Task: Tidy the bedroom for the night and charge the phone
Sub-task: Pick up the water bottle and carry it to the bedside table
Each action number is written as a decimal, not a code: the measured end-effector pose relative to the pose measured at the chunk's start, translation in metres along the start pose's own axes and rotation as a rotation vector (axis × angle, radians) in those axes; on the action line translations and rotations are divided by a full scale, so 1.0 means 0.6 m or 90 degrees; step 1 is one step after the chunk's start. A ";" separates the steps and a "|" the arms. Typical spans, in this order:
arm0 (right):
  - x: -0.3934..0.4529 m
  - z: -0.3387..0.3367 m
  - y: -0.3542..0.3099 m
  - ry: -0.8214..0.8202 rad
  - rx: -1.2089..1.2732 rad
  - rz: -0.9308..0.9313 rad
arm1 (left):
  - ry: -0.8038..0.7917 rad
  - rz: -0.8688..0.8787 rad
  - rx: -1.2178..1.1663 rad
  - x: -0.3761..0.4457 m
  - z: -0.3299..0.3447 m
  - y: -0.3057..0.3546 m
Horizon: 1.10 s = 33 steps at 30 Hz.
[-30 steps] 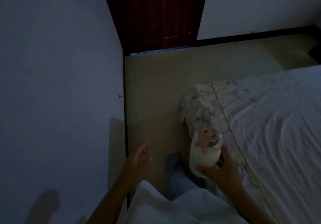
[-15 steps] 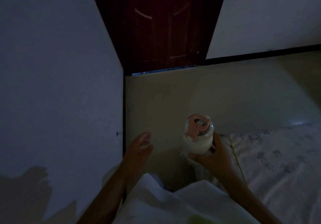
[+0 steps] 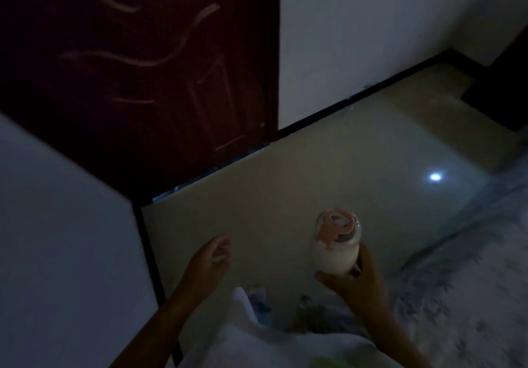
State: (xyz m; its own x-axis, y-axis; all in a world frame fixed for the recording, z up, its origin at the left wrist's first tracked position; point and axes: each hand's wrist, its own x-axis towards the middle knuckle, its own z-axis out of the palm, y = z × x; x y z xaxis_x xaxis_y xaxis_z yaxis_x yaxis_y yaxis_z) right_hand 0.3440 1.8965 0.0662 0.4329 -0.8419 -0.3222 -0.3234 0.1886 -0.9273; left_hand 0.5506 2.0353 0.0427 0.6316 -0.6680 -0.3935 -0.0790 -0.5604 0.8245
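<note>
While the room is lying this dark, I am working mostly from outlines, and the clearest one is the bottle in the lower middle of the frame. I am holding it with my right hand, fingers and thumb curling round its lower body from underneath and from the right. It is standing close to upright, its long axis tipping slightly away from me, with the pink cap pointing up and toward the door that is filling the upper left of the frame. The pale body looks milky, though I cannot tell how full it is.

My left hand is hanging to the left of the bottle, well apart from it and holding nothing, its fingers loosely curled and relaxed. It is the hand nearer the door, while the gripping hand is nearer the bed, whose patterned sheet is running along the lower right edge.

Between me and the door the floor is lying bare and glossy, catching a small bright reflection at right of centre. I am judging this as a carrying step: the bottle is being taken somewhere as part of the tidying, and no phone or charger is showing anywhere. Whatever comes next turns on keeping that axis vertical, since I cannot tell whether the cap is sealed, and on the free hand dealing with the door if I am heading out.
</note>
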 end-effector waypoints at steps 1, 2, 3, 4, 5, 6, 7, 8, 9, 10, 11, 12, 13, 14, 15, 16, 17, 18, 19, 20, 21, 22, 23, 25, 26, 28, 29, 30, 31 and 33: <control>0.030 0.009 -0.019 0.016 0.012 -0.003 | -0.019 0.017 0.007 0.046 -0.003 0.027; 0.058 0.015 -0.035 0.029 0.020 -0.010 | -0.042 0.032 0.016 0.090 -0.003 0.055; 0.084 0.017 -0.047 0.043 0.019 -0.018 | -0.064 0.048 0.021 0.131 0.002 0.085; 0.108 0.016 -0.056 0.061 0.016 -0.027 | -0.087 0.064 0.025 0.168 0.012 0.114; 0.131 0.012 -0.062 0.084 0.017 -0.031 | -0.116 0.080 0.030 0.202 0.026 0.142; 0.151 0.007 -0.068 0.110 0.022 -0.029 | -0.146 0.097 0.033 0.231 0.042 0.167; 0.171 0.001 -0.073 0.135 0.027 -0.024 | -0.178 0.113 0.036 0.258 0.059 0.189; 0.191 -0.007 -0.076 0.162 0.031 -0.019 | -0.209 0.121 0.042 0.284 0.078 0.209; 0.210 -0.017 -0.077 0.188 0.040 -0.011 | -0.238 0.125 0.052 0.309 0.097 0.226; 0.229 -0.030 -0.077 0.215 0.055 -0.003 | -0.266 0.129 0.061 0.334 0.118 0.243; 0.249 -0.046 -0.075 0.241 0.068 0.007 | -0.292 0.136 0.069 0.360 0.139 0.260; 0.269 -0.063 -0.074 0.260 0.073 0.019 | -0.312 0.145 0.081 0.386 0.161 0.276; 0.289 -0.081 -0.072 0.277 0.070 0.028 | -0.326 0.156 0.090 0.412 0.183 0.293; 0.312 -0.102 -0.071 0.295 0.061 0.033 | -0.336 0.166 0.095 0.440 0.205 0.310; 0.335 -0.123 -0.071 0.312 0.053 0.036 | -0.345 0.174 0.099 0.469 0.227 0.328; 0.361 -0.147 -0.075 0.326 0.050 0.032 | -0.354 0.181 0.104 0.500 0.252 0.348; 0.390 -0.173 -0.079 0.341 0.051 0.030 | -0.363 0.187 0.111 0.530 0.277 0.370; 0.419 -0.200 -0.086 0.352 0.055 0.034 | -0.371 0.187 0.114 0.557 0.301 0.393; 0.448 -0.227 -0.094 0.365 0.059 0.038 | -0.380 0.185 0.111 0.583 0.324 0.418; 0.478 -0.253 -0.103 0.381 0.052 0.036 | -0.386 0.184 0.107 0.608 0.345 0.442; 0.507 -0.278 -0.114 0.397 0.042 0.035 | -0.391 0.184 0.105 0.631 0.364 0.465; 0.535 -0.301 -0.126 0.408 0.033 0.033 | -0.394 0.185 0.107 0.653 0.384 0.489; 0.563 -0.324 -0.136 0.418 0.034 0.031 | -0.396 0.190 0.115 0.675 0.407 0.513; 0.615 -0.365 -0.155 0.437 0.048 0.030 | -0.413 0.212 0.145 0.714 0.457 0.563; 0.640 -0.383 -0.163 0.449 0.054 0.036 | -0.432 0.234 0.153 0.732 0.486 0.589; 0.687 -0.416 -0.174 0.473 0.058 0.048 | -0.473 0.282 0.159 0.769 0.547 0.637; 0.710 -0.433 -0.176 0.481 0.059 0.052 | -0.488 0.299 0.163 0.789 0.577 0.659; 0.733 -0.451 -0.178 0.490 0.057 0.057 | -0.503 0.308 0.167 0.811 0.606 0.679; 0.758 -0.469 -0.177 0.497 0.056 0.064 | -0.519 0.313 0.172 0.836 0.633 0.698; 0.813 -0.509 -0.175 0.514 0.055 0.081 | -0.544 0.326 0.187 0.892 0.682 0.732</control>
State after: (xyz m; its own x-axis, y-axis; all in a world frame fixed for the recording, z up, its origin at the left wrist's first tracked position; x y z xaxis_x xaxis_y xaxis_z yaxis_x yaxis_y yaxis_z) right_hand 0.3322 1.3117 0.0648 -0.3519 -0.9099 -0.2195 -0.2488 0.3170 -0.9152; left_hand 0.5383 1.2316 0.0280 -0.2792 -0.9198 -0.2758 -0.4406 -0.1325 0.8878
